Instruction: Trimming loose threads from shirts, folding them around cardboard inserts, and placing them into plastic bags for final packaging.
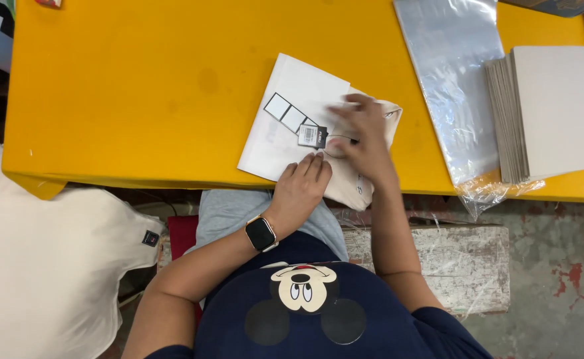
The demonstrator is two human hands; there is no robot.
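Observation:
A folded cream garment (372,189) lies at the near edge of the yellow table (139,86), partly inside or under a white flat bag (292,100). Small hang tags (295,119) on a string rest on top. My left hand (302,186), with a smartwatch on the wrist, presses flat on the near part of the package. My right hand (365,136) lies spread over the garment, blurred with motion, fingers reaching toward the tags. Neither hand closes around anything.
A stack of clear plastic bags (451,80) lies right of the garment, hanging over the table's edge. A pile of grey cardboard sheets (548,110) sits at the far right. A heap of white garments (46,266) lies low on the left.

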